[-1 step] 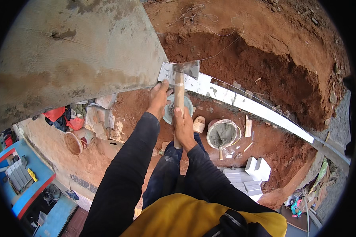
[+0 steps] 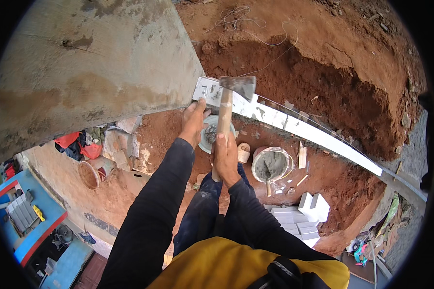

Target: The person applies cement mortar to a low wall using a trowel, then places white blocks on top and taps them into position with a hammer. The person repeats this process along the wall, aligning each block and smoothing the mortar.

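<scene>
My right hand point(image 2: 225, 156) is wrapped round the wooden handle of a hatchet point(image 2: 225, 111). The grey, stained hatchet head is above the white block point(image 2: 208, 89) at the left end of a row of white blocks point(image 2: 313, 132). My left hand point(image 2: 193, 123) grips the near side of that end block, beside the concrete wall's corner; part of its fingers is hidden. Below the blocks, between my hands, a pale green basin point(image 2: 208, 137) is partly covered by the handle and my hands.
The concrete wall point(image 2: 96, 62) fills the upper left. A string point(image 2: 323, 126) runs along the blocks, beside a dug trench point(image 2: 323, 91). Right of my feet stand a mortar bucket point(image 2: 260, 166) with a trowel point(image 2: 270, 180) and stacked white blocks point(image 2: 296, 221). Another bucket point(image 2: 89, 176) lies left.
The hatchet head has shifted a little to the right, its handle tilting with my right hand. My left hand stays at the end block.
</scene>
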The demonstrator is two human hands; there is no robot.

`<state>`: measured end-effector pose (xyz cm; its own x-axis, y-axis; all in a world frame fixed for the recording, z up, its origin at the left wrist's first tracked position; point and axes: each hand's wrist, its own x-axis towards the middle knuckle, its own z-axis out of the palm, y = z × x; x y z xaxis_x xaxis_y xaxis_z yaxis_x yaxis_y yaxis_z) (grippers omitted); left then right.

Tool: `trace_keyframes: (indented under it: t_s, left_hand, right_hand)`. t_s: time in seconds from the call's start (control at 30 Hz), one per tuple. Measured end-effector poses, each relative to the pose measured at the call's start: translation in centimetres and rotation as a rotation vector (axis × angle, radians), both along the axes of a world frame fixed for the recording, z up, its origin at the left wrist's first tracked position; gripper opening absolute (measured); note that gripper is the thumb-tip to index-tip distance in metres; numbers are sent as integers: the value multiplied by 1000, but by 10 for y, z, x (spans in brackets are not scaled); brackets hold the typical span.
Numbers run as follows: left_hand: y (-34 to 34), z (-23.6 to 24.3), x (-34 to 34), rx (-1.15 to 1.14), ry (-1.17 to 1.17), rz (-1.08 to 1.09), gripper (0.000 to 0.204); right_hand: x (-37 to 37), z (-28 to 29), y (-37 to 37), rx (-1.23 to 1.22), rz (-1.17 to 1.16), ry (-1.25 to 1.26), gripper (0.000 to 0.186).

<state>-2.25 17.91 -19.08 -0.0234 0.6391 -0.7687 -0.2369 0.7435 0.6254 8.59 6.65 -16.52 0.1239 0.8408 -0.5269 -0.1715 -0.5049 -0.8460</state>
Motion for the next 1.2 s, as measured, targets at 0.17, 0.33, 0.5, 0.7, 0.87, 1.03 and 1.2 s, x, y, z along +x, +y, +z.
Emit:
trace_keyframes:
  t_s: [0.17, 0.33, 0.5, 0.7, 0.87, 1.03, 1.2]
  left_hand:
    - [-5, 3, 0, -17, -17, -4, 64]
    - [-4, 1, 0, 4, 1, -4, 67]
    - [-4, -1, 2, -14, -14, 29, 66]
    - [-3, 1, 4, 0, 21, 37, 65]
    - [-4, 3, 5, 21, -69, 43, 65]
    - [-3, 3, 6, -5, 34, 55, 62]
    - [-3, 6, 3, -3, 10, 1, 63]
  right_hand:
    - [5, -6, 0, 50, 40, -129, 49]
    - [3, -2, 1, 2, -62, -172, 48]
    - [-2, -5, 5, 3, 177, -54, 47]
    - [3, 6, 9, 98, -55, -86, 48]
    - [-3, 9, 10, 66, 151, -187, 45]
    - [-1, -9, 4, 156, 48, -310, 48]
    - [23, 7, 15, -5, 269, -440, 49]
